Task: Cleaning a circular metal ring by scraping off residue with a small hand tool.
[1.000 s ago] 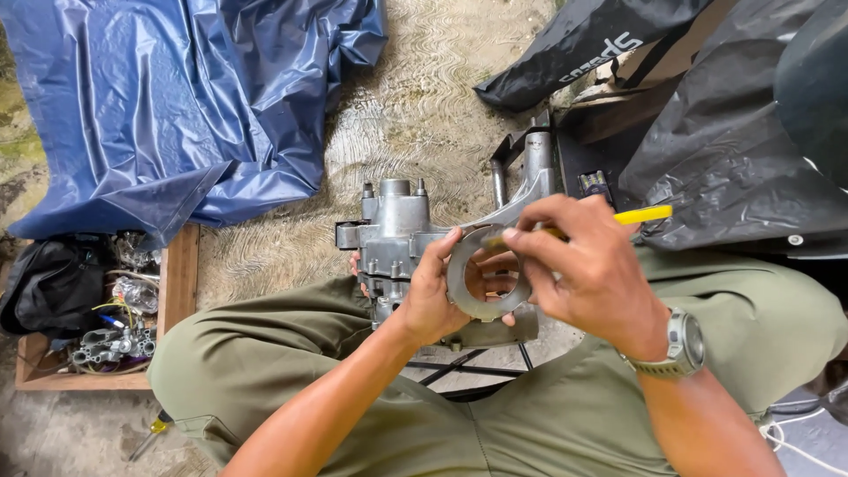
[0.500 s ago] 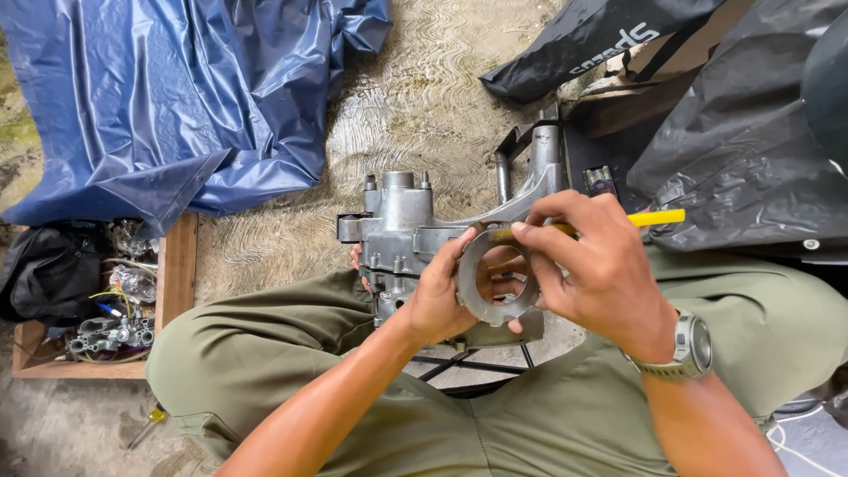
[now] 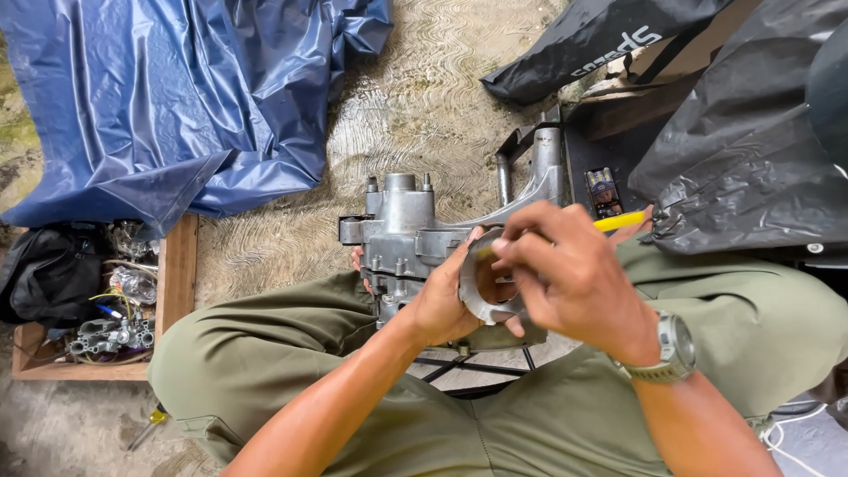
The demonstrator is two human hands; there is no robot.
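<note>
The left hand (image 3: 442, 305) is curled around the left edge of a grey metal ring (image 3: 481, 287), thumb up along its rim and fingers tucked behind, so the ring stands on edge, its open face turned toward the right. The right hand (image 3: 570, 278) comes over from the right and covers the ring's right half; its fingers are bent down onto the rim and into the opening, and it also pinches a yellow tool (image 3: 618, 221), whose tip sticks out past the knuckles toward the upper right. Whether that tool touches the ring cannot be told, since the fingers hide the spot. Both hands are closed, the left on the ring, the right on ring and tool together. The left forearm rises from the lower left, the right from the lower right, with a grey watch (image 3: 671, 349) at the wrist. The ring is held just in front of a grey engine case (image 3: 402, 225), which stands on the ground between the person's knees in olive trousers (image 3: 265, 353). Farther out, a blue tarp (image 3: 168, 97) lies at upper left, a wooden tray (image 3: 177, 265) of small parts at left, and black plastic sheeting (image 3: 742, 168) at right.
</note>
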